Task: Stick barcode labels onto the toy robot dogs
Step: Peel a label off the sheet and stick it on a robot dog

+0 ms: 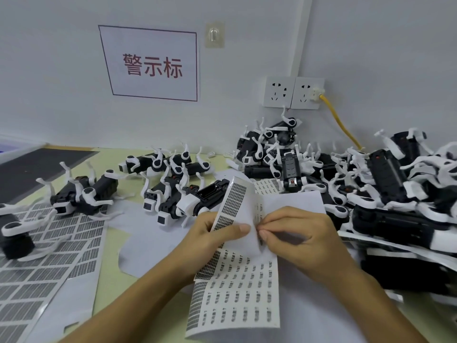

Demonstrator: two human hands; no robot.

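A sheet of barcode labels (235, 288) is held in both hands, low in the middle of the view. Its top part is folded over, so the white back shows between the two hands. The left hand (217, 233) is closed on the folded part, with the thumb (237, 229) pressed flat on the white back. The right hand (294, 233) is pinched tight at the fold's edge, right beside the left thumb. I cannot tell if a single label is caught in that pinch.

Just above the left hand, a small group of toy robot dogs (178, 196) lies on the table (111, 273). They are black with white legs. One dog (81, 194) lies farther to the left of that hand. Above and to the right of the right hand is a big pile of dogs (371, 179), all tangled up.

Far left of the left hand, another label sheet (49, 263) lies flat on the table. Plain white paper (296, 199) sits just behind the right hand.

On the wall above the hands hangs a white sign (150, 64) with red writing. Up to the right are wall sockets (293, 92) with a yellow cable (338, 120) plugged in.
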